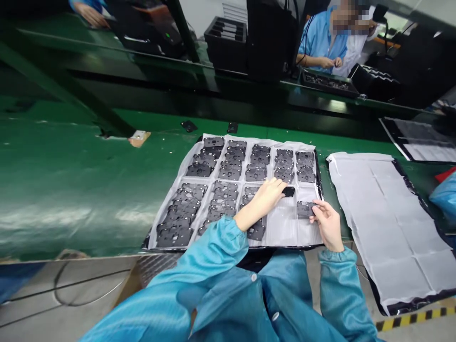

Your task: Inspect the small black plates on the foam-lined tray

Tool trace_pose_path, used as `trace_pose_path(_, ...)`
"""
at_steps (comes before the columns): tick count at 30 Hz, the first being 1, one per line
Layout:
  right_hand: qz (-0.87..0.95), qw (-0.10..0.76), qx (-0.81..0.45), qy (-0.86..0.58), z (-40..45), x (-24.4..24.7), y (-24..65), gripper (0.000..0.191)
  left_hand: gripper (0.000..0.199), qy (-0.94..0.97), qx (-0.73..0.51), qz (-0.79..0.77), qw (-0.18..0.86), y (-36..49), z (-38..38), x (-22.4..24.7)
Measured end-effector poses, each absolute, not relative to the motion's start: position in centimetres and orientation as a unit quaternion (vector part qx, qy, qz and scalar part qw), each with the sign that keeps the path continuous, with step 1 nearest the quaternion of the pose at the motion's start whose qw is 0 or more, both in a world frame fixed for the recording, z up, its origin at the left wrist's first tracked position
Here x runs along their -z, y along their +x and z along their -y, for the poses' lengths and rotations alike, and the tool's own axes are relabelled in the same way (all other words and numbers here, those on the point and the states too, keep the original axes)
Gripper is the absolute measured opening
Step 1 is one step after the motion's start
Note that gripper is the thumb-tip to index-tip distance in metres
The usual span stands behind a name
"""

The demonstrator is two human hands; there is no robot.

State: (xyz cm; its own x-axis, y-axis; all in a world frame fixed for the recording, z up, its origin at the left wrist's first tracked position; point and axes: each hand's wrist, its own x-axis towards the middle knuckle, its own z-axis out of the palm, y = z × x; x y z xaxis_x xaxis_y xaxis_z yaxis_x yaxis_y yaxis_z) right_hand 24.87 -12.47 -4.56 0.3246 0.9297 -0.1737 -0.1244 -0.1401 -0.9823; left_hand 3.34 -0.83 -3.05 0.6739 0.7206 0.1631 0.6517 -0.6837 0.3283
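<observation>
A tray lined with white sheet lies before me, divided into compartments that hold overlapping dark flat parts. My left hand reaches over the tray with its fingers closed on a small black part at the top of a front compartment. In my right hand, thumb and fingers pinch the right edge of a dark flat part over the front right compartment. White lining shows below both held parts. The palm side of my left hand is hidden.
A second white-lined tray lies to the right. Two small dark parts rest on the green table behind the tray. A green post stands at the left. Across the table a person in blue handles something small.
</observation>
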Motion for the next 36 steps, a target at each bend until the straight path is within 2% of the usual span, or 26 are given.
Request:
trace_pose_path(5,0.337,0.562,-0.479,-0.584,12.6,4.9,25.1,0.036,0.020,0.857,-0.195,-0.370,0.300,3.0,-0.3,2.7)
trace_pose_path(9,0.330,0.554,-0.497,-0.581,13.1,5.3,25.6,0.038,0.016,0.795,-0.229,-0.425,0.367,2.7,-4.9,-1.3)
trace_pose_path(11,0.329,0.543,-0.515,-0.576,13.3,5.5,25.7,0.039,0.023,0.777,-0.280,-0.464,0.319,3.0,-9.5,-3.6)
trace_pose_path(13,0.329,0.536,-0.528,-0.571,13.4,5.7,25.7,0.040,0.031,0.794,-0.294,-0.499,0.184,3.7,-14.9,-5.0)
trace_pose_path(16,0.322,0.541,-0.528,-0.570,13.4,6.0,25.7,0.043,0.030,0.840,-0.204,-0.502,0.024,4.7,-21.8,-4.9)
trace_pose_path(20,0.322,0.533,-0.537,-0.570,13.4,5.9,25.8,0.044,0.028,0.860,-0.140,-0.491,0.011,4.2,-25.6,-2.3)
trace_pose_path(25,0.331,0.529,-0.538,-0.567,13.3,5.9,26.0,0.043,0.022,0.849,-0.149,-0.505,0.051,1.7,-25.6,-1.5)
trace_pose_path(30,0.340,0.538,-0.529,-0.562,13.1,6.4,25.9,0.043,0.018,0.814,-0.232,-0.505,0.171,-0.4,-22.5,-2.9)
trace_pose_path(36,0.354,0.544,-0.501,-0.573,13.0,6.0,25.7,0.038,0.023,0.778,-0.306,-0.452,0.311,0.0,-15.3,-5.5)
